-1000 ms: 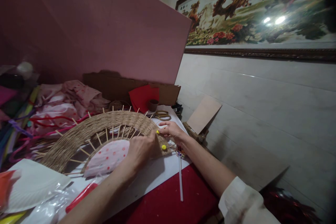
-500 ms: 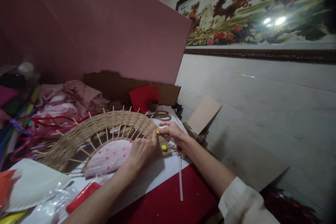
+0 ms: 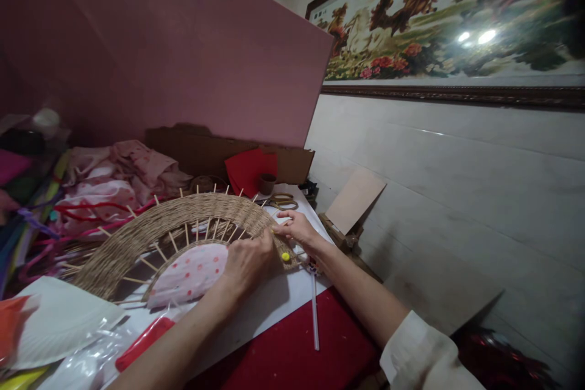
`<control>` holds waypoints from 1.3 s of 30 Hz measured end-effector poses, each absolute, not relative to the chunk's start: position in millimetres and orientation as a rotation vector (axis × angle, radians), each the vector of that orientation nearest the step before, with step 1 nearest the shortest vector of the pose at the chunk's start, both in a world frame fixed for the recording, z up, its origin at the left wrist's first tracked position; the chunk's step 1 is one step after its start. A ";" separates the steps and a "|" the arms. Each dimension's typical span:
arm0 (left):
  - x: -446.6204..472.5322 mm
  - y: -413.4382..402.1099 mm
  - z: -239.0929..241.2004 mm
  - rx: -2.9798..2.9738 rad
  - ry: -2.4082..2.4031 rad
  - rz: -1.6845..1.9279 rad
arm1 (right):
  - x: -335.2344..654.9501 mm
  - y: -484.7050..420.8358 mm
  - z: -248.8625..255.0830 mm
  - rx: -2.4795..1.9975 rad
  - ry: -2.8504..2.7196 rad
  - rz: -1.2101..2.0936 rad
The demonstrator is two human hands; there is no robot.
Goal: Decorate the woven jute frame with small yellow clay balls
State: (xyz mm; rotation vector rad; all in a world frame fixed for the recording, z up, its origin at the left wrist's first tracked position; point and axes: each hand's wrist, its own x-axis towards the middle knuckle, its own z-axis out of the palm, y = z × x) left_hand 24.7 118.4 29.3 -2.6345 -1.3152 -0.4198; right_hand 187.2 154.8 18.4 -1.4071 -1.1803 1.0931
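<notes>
A fan-shaped piece of woven straw (image 3: 201, 209) on thin wooden sticks lies on white paper, with a half-round of pink dotted cloth (image 3: 187, 274) at its centre. My left hand (image 3: 249, 259) is curled, its fingers closed at the inner edge of the band's right end. From the other side my right hand (image 3: 297, 230) reaches in, thumb and fingertips pinching a small yellow lump (image 3: 274, 231) against the weave, mostly hidden between the hands. Just below, a yellow ball (image 3: 286, 256) sits on the band.
Scissors (image 3: 283, 200), a small brown pot (image 3: 267, 183) and red sheets (image 3: 247, 169) are behind the fan. A clear stick (image 3: 315, 311) hangs over the red table edge (image 3: 283, 341). Cloth (image 3: 123, 170), plastic bags (image 3: 91, 353) and a white pleated sheet (image 3: 64, 317) crowd the left.
The yellow lump between my hands is now more covered by my fingers. My left index finger has drawn in and down slightly, and my right fingertips have shifted slightly. The fan has stayed put.
</notes>
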 end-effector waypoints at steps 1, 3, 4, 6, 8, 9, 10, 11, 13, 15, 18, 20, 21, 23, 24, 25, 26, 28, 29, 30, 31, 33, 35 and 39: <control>24.4 118.1 30.1 -2.638 -1.322 -0.418 | 187.1 154.7 18.6 -1.408 -1.184 1.092; 23.5 117.8 31.9 -2.638 -1.335 -0.414 | 187.3 154.0 19.6 -1.411 -1.189 1.098; 23.1 117.9 32.7 -2.635 -1.342 -0.410 | 187.5 153.6 20.3 -1.412 -1.190 1.103; 22.5 118.4 33.8 -2.625 -1.355 -0.413 | 187.8 152.5 21.2 -1.414 -1.193 1.113; 22.2 119.2 34.0 -2.627 -1.366 -0.425 | 187.4 151.7 21.3 -1.416 -1.200 1.116; 22.3 119.6 33.7 -2.632 -1.372 -0.433 | 186.9 151.3 21.1 -1.417 -1.206 1.113; 22.3 119.9 33.2 -2.637 -1.375 -0.439 | 186.3 151.0 20.7 -1.419 -1.212 1.108; 22.4 120.0 32.7 -2.640 -1.376 -0.444 | 185.8 150.8 20.5 -1.421 -1.217 1.101; 22.2 119.8 31.6 -2.629 -1.373 -0.451 | 185.9 150.4 20.4 -1.428 -1.226 1.075; 21.5 119.9 31.0 -2.600 -1.373 -0.474 | 188.6 149.8 21.3 -1.434 -1.227 1.012; 19.1 123.6 32.4 -2.555 -1.451 -0.612 | 198.0 148.2 24.2 -1.429 -1.210 0.833; 16.7 129.9 35.3 -2.541 -1.594 -0.865 | 204.7 145.8 27.0 -1.409 -1.199 0.711; 15.4 134.0 37.2 -2.555 -1.680 -1.045 | 207.1 143.8 28.8 -1.398 -1.197 0.665; 12.9 142.8 41.5 -2.615 -1.863 -1.476 | 207.8 138.2 33.3 -1.375 -1.207 0.606; 11.8 146.7 43.5 -2.662 -1.944 -1.701 | 205.7 134.6 36.0 -1.364 -1.217 0.591; 10.9 149.9 45.4 -2.709 -2.011 -1.930 | 202.0 130.6 39.1 -1.353 -1.235 0.574; 10.0 152.1 47.1 -2.746 -2.063 -2.157 | 196.9 126.3 42.4 -1.340 -1.267 0.555; 8.3 153.4 50.0 -2.808 -2.078 -2.572 | 183.6 117.6 49.0 -1.304 -1.368 0.503; 7.3 152.6 51.3 -2.864 -2.040 -2.718 | 176.3 113.5 52.1 -1.279 -1.433 0.483; 6.3 151.3 52.5 -2.940 -1.979 -2.810 | 169.3 109.8 54.9 -1.250 -1.482 0.463; 5.2 149.5 53.7 -3.035 -1.905 -2.845 | 162.8 106.6 57.3 -1.222 -1.525 0.449; 3.0 145.8 55.7 -3.259 -1.780 -2.757 | 152.4 101.6 61.1 -1.166 -1.581 0.427; 1.1 143.1 56.9 -3.405 -1.716 -2.638 | 146.0 98.1 63.5 -1.122 -1.629 0.397; -1.5 142.8 56.3 -3.523 -1.599 -2.630 | 140.6 94.3 65.0 -1.097 -1.720 0.278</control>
